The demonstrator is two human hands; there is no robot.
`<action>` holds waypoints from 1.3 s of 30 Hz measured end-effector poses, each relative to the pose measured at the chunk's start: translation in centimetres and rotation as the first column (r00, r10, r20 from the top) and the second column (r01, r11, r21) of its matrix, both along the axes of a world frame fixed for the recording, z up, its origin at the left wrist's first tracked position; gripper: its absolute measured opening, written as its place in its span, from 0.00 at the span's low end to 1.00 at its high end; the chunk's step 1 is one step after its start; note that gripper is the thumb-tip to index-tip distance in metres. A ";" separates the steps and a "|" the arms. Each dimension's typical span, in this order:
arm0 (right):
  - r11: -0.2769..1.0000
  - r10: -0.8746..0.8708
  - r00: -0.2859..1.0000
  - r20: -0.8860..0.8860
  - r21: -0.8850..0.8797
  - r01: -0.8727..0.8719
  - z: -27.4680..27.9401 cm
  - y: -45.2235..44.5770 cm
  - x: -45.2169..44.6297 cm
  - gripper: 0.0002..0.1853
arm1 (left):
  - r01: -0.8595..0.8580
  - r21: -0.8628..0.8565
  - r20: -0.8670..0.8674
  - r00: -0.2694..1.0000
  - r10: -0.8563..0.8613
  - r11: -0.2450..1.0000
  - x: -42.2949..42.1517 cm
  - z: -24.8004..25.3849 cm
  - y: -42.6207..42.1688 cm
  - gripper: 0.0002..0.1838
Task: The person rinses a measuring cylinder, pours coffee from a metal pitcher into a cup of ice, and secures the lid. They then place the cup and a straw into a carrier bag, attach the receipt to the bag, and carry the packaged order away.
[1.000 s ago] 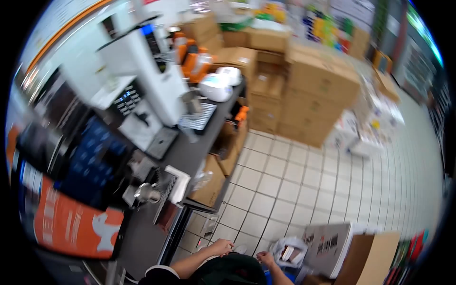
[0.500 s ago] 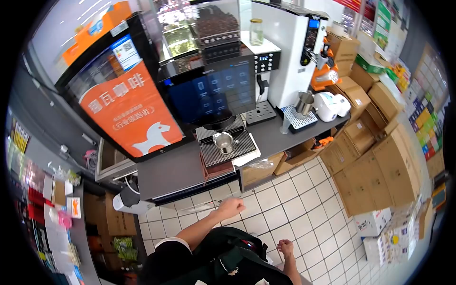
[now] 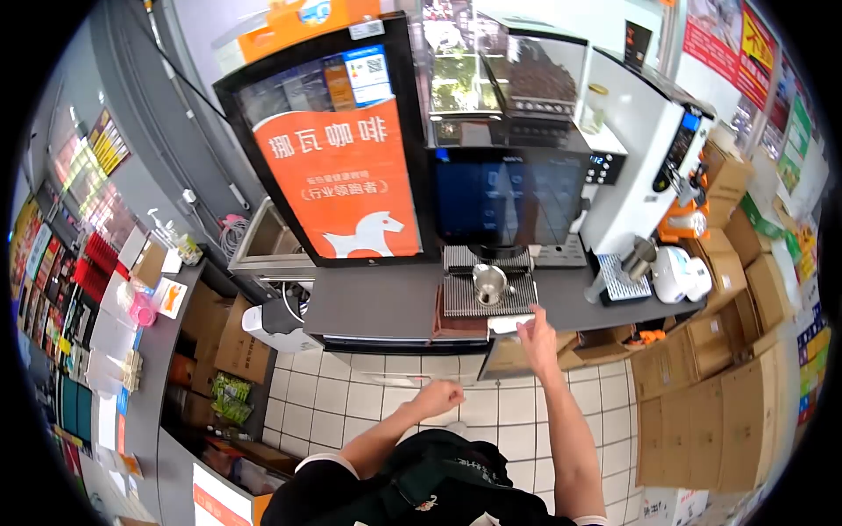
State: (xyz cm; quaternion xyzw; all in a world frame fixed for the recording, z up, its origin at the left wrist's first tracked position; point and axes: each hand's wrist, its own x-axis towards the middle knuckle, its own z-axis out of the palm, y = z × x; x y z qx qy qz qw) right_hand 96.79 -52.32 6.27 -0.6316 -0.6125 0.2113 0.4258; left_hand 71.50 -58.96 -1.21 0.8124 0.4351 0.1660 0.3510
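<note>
My right hand [image 3: 538, 338] reaches to the counter's front edge, its fingertips at a white cloth [image 3: 507, 324] beside the coffee machine's drip grate [image 3: 465, 296]; whether it pinches the cloth is too small to tell. My left hand [image 3: 438, 398] is closed in a loose fist in front of my body, over the floor, with nothing visible in it. On the grate stands a small metal pitcher [image 3: 490, 284]. Behind it is the coffee machine's dark screen [image 3: 510, 198]. A brown cloth [image 3: 449, 326] hangs at the grate's left side.
Left of the machine stands a display cabinet with an orange poster [image 3: 338, 188]. To the right are a tall white dispenser [image 3: 636, 158], another metal pitcher [image 3: 639, 258] and stacked cardboard boxes [image 3: 702, 421]. A side counter [image 3: 167, 394] runs along the left.
The view has turned left toward the coffee machine. My right hand has risen from beside my body to the counter edge. My left hand stays low in front of me.
</note>
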 end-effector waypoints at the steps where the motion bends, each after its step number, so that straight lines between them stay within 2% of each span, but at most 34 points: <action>1: 1.000 -0.003 0.998 0.066 -0.018 0.004 1.3 1.6 -0.4 0.22 | 0.031 -0.055 -0.043 0.999 -0.033 0.998 -0.2 0.0 -0.2 0.09; 2: 0.999 -0.007 0.991 0.135 -0.038 0.012 2.3 2.8 -0.8 0.22 | 0.016 -0.047 -0.036 0.999 -0.017 0.999 -0.5 0.0 -0.4 0.09; 4: 0.999 0.007 0.978 0.210 -0.054 0.005 3.1 4.4 -0.9 0.19 | -0.051 -0.105 -0.152 0.988 0.035 0.993 -1.4 0.4 -0.3 0.10; 5: 0.997 0.005 0.961 0.275 -0.079 0.018 3.4 5.2 -1.0 0.16 | -0.046 -0.052 -0.142 0.989 0.038 0.998 -2.0 -0.4 -0.1 0.10; 6: 0.998 0.013 0.959 0.282 -0.070 0.007 3.1 5.9 -1.1 0.16 | -0.057 -0.044 -0.134 0.990 0.051 0.997 -2.6 -0.9 0.1 0.10; 9: 0.999 -0.032 0.959 0.282 -0.001 0.034 1.8 6.7 -0.5 0.08 | -0.108 -0.093 -0.176 0.980 0.090 0.990 -3.4 -2.3 0.9 0.11; 13: 0.988 0.050 0.967 0.250 -0.154 -0.011 3.3 6.0 0.5 0.17 | -0.005 -0.116 -0.249 0.968 -0.024 0.993 -1.7 -2.8 2.5 0.11; 14: 0.987 0.009 0.970 0.243 -0.159 0.031 3.0 5.4 1.2 0.17 | 0.037 -0.121 -0.256 0.964 -0.067 0.992 -0.8 -2.7 3.0 0.11; 15: 0.988 -0.002 0.986 0.165 -0.152 0.027 2.6 4.5 2.0 0.17 | 0.093 -0.153 -0.259 0.957 -0.131 0.984 0.4 -2.1 3.4 0.11; 16: 0.989 -0.025 0.996 0.087 -0.146 0.037 2.2 3.0 3.2 0.17 | 0.159 -0.190 -0.260 0.944 -0.205 0.969 1.8 -1.3 3.7 0.11; 17: 0.990 -0.042 0.995 0.092 -0.132 0.054 1.4 1.1 4.5 0.17 | 0.198 -0.281 -0.295 0.913 -0.281 0.939 3.7 -0.2 4.1 0.11; 18: 0.981 -0.100 0.991 0.087 -0.156 0.112 0.3 -1.3 5.8 0.15 | 0.256 -0.298 -0.294 0.892 -0.344 0.920 5.5 0.0 4.3 0.11; 22: 0.909 -0.145 0.975 0.168 -0.366 0.198 -6.1 -14.6 11.5 0.12 | 0.487 -0.262 -0.221 0.810 -0.543 0.833 12.2 -0.7 4.0 0.11; 25: 0.759 -0.226 0.955 0.190 -0.580 0.295 -11.7 -27.3 14.3 0.15 | 0.606 -0.298 -0.209 0.713 -0.670 0.738 17.4 -1.4 2.3 0.11; 27: 0.677 -0.292 0.939 0.184 -0.653 0.338 -13.8 -34.9 15.1 0.15 | 0.692 -0.301 -0.283 0.592 -0.755 0.656 21.0 -3.1 1.1 0.13; 28: 0.637 -0.340 0.924 0.177 -0.680 0.364 -14.4 -38.3 15.5 0.15 | 0.715 -0.294 -0.276 0.572 -0.772 0.635 23.1 -3.6 0.4 0.13; 30: 0.552 -0.535 0.838 0.103 -0.709 0.439 -15.5 -44.1 15.5 0.16 | 0.715 -0.433 -0.338 0.436 -0.834 0.549 27.0 -5.1 -2.3 0.16; 31: 0.501 -0.614 0.786 0.079 -0.730 0.464 -16.3 -46.5 15.5 0.16 | 0.678 -0.570 -0.357 0.305 -0.883 0.464 29.5 -5.6 -3.5 0.26; 32: 0.465 -0.668 0.744 0.030 -0.764 0.448 -17.2 -48.8 15.7 0.18 | 0.688 -0.569 -0.354 0.290 -0.889 0.451 31.0 -5.9 -5.5 0.26; 33: 0.545 -0.723 0.672 -0.158 -0.729 0.414 -17.1 -51.0 15.5 0.19 | 0.489 -0.751 -0.291 0.358 -0.887 0.444 32.4 -4.0 -7.8 0.31; 34: 0.619 -0.741 0.577 -0.345 -0.684 0.387 -16.5 -52.9 15.3 0.20 | 0.270 -0.890 -0.229 0.434 -0.871 0.368 34.1 -2.6 -9.7 0.37; 35: 0.620 -0.758 0.521 -0.393 -0.683 0.387 -16.3 -54.0 15.6 0.20 | 0.033 -0.959 -0.225 0.510 -0.830 0.280 35.8 -1.2 -11.6 0.43; 36: 0.590 -0.788 0.474 -0.393 -0.701 0.399 -16.5 -55.2 16.0 0.20 | -0.002 -0.978 -0.184 0.487 -0.854 0.209 37.9 -1.4 -13.0 0.42; 39: 0.465 -0.878 0.335 -0.340 -0.768 0.439 -17.0 -58.2 17.4 0.20 | 0.272 -0.961 0.007 0.226 -0.974 0.056 45.0 -4.7 -17.3 0.40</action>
